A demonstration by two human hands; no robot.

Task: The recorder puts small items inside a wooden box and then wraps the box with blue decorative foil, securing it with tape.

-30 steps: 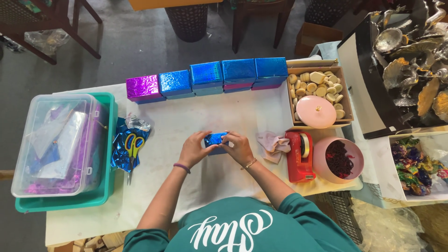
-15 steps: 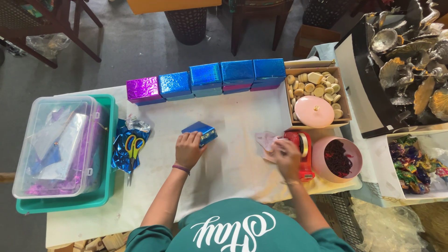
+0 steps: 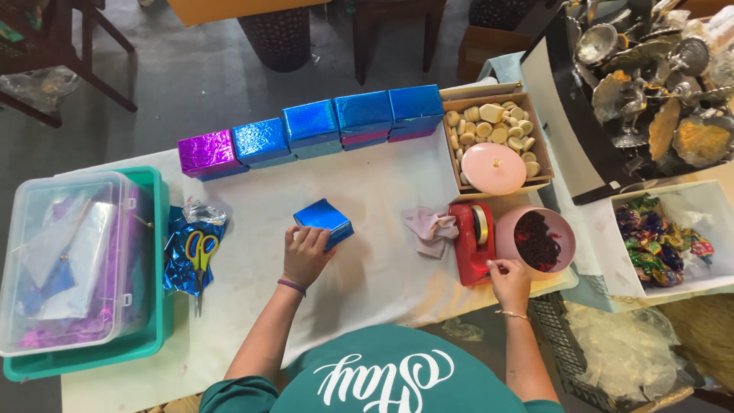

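The left hand (image 3: 306, 252) lies palm-down at the centre of the frame, fingers loosely spread over the near edge of a small blue foil-wrapped box (image 3: 324, 222). This holds the box steady on the white table cover (image 3: 367, 275); the hand presses rather than grips.

The right hand (image 3: 508, 281) is at lower right, thumb and forefinger pinched at the front end of the red tape dispenser (image 3: 470, 242), where the tape end sits. Whether tape is actually between the fingertips cannot be told.

The dispenser stands between a crumpled pink cloth (image 3: 430, 229) and a pink bowl of dark pieces (image 3: 535, 241), within reach of the right hand.

Five wrapped boxes (image 3: 306, 131), one purple and four blue, stand side by side along the table's far edge, apart from the working area. Scissors (image 3: 200, 256) rest on blue foil scraps at centre left, beside a green tray holding a clear lidded bin (image 3: 69, 260).
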